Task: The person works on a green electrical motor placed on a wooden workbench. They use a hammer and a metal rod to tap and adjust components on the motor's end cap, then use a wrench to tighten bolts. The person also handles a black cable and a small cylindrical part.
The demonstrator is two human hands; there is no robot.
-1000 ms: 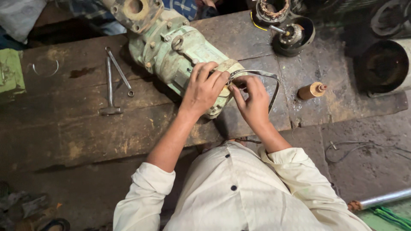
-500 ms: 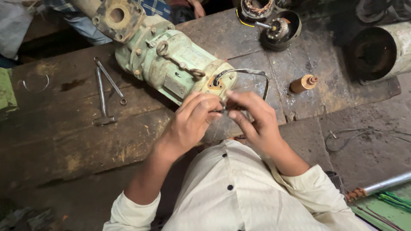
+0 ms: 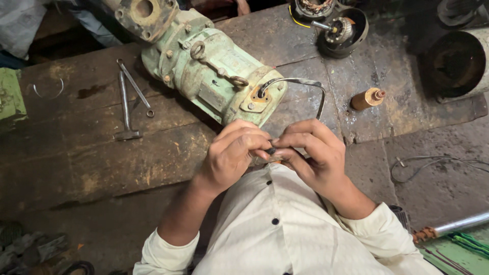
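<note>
A pale green motor pump point(image 3: 204, 66) lies on a worn wooden bench point(image 3: 76, 158). A grey cable point(image 3: 305, 84) leaves the brass plate on its end face and loops down toward my hands. My left hand point(image 3: 232, 153) and my right hand point(image 3: 310, 155) meet just below the pump's end, fingertips pinched together on the cable's end, which is mostly hidden between them. I wear a white buttoned shirt.
Two spanners point(image 3: 130, 97) lie left of the pump, with a wire ring point(image 3: 48, 91) farther left. A small brass cylinder point(image 3: 368, 98) stands right of the cable. A motor rotor in a dark housing point(image 3: 336, 28), a metal drum point(image 3: 458, 61) and a pipe point(image 3: 458, 224) lie to the right.
Both hands have pulled back from the pump's end face toward my chest, bringing the cable end with them. The view has tilted so the pump sits higher in frame.
</note>
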